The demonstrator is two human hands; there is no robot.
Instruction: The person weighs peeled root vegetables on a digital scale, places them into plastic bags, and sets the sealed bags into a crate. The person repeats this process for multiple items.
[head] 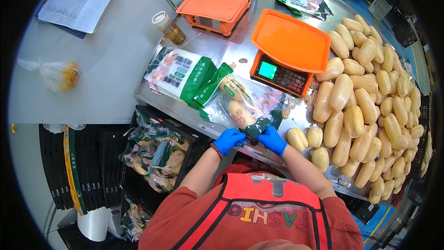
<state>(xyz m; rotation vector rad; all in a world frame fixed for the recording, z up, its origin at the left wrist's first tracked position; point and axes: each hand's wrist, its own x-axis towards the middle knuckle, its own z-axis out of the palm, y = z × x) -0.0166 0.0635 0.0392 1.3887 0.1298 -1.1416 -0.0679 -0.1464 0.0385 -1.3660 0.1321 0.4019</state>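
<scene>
Blue gloves cover both of my hands at the near edge of the metal table. My left hand (229,141) pinches the dark green end of a printed clear plastic bag (255,102), and my right hand (273,140) grips the same end a little to the right. Inside the bag lie two pale lotus root sections (237,109), seen partly through the print. Its other end overlaps a stack of flat printed bags (177,71) on the left. The fingertips are partly hidden by the bunched film.
A large pile of peeled lotus root sections (364,111) fills the right side. Beyond the bag stand a lit orange scale (291,41), a second orange scale (216,3) and a jar (169,27). Packed bags (158,154) fill a black crate (177,125) at lower left.
</scene>
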